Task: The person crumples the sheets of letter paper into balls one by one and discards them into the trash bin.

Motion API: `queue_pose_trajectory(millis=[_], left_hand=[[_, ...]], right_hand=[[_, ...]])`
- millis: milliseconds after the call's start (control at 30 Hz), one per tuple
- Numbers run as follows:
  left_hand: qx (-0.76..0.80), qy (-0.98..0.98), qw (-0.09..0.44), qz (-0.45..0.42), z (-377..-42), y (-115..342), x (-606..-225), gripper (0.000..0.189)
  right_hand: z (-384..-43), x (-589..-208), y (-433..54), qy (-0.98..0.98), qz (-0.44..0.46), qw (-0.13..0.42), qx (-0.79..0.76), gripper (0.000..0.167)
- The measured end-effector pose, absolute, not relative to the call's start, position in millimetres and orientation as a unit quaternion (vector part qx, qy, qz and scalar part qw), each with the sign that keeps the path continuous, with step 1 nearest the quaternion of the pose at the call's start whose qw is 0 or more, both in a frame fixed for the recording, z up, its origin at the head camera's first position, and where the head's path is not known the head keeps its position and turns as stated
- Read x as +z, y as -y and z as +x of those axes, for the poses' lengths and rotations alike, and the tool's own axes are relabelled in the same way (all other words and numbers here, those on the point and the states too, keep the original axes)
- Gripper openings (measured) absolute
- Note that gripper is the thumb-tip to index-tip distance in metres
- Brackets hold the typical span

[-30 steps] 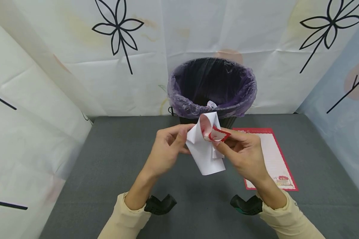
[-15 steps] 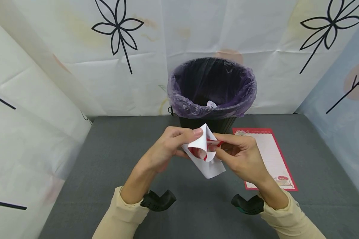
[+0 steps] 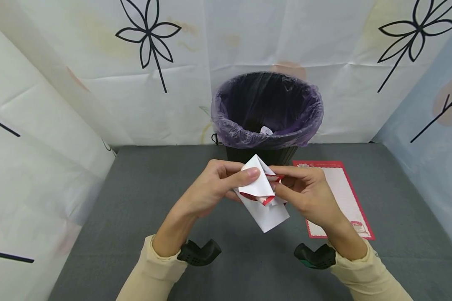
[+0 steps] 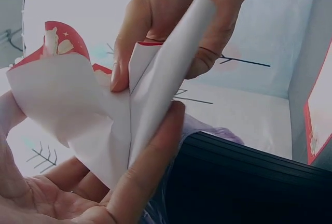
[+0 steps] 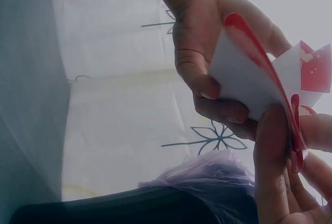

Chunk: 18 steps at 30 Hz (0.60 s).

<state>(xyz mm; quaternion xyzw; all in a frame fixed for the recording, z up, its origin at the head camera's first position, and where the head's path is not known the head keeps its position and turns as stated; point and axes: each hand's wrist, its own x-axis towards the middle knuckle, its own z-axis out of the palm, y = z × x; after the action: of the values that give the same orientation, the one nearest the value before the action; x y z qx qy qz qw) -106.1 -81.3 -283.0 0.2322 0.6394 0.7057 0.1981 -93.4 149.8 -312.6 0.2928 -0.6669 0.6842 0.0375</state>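
Both hands hold a folded sheet of paper (image 3: pixel 265 217) above the dark table. Its outside is white, and red printed edges show along the folds. My left hand (image 3: pixel 214 186) pinches the left side, thumb lying across the top flap. At the right edge, my right hand (image 3: pixel 309 192) pinches a red-edged fold between thumb and fingers. In the left wrist view the folded paper (image 4: pixel 161 84) has a narrow flap standing up between the two hands. The right wrist view shows the paper's red edge (image 5: pixel 259 58) curving towards the right fingertips.
A black bin (image 3: pixel 263 154) with a purple plastic liner (image 3: pixel 226 125) stands just beyond the hands; a crumpled white piece (image 3: pixel 265 131) lies inside. A red-bordered sheet of stationery (image 3: pixel 346 200) lies flat at the right, partly behind the right hand. Printed cloth walls (image 3: pixel 173 113) enclose the table (image 3: pixel 135 184).
The left hand has turned and brought its thumb over the paper's top flap, folding it down towards the person. The right hand keeps its pinch with only slight movement.
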Motion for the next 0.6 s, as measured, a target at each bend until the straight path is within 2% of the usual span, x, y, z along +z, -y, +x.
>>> queue_pose_trajectory(millis=[200, 300, 433, 600], left_hand=[[0.717, -0.632, 0.181, 0.231, -104, 79, -285, 0.039], [0.723, -0.631, 0.165, 0.228, -102, 77, -287, 0.033], [0.716, -0.650, 0.122, 0.225, -100, 74, -289, 0.023], [0.697, -0.677, 0.071, 0.224, -98, 71, -292, 0.019]], right_hand=[[-92, -309, -151, 0.652, 0.275, 0.012, 0.706, 0.043], [-92, -308, -152, 0.655, 0.271, 0.011, 0.705, 0.036], [-92, -308, -154, 0.675, 0.262, 0.009, 0.689, 0.026], [-91, -305, -155, 0.696, 0.236, -0.016, 0.678, 0.029]])
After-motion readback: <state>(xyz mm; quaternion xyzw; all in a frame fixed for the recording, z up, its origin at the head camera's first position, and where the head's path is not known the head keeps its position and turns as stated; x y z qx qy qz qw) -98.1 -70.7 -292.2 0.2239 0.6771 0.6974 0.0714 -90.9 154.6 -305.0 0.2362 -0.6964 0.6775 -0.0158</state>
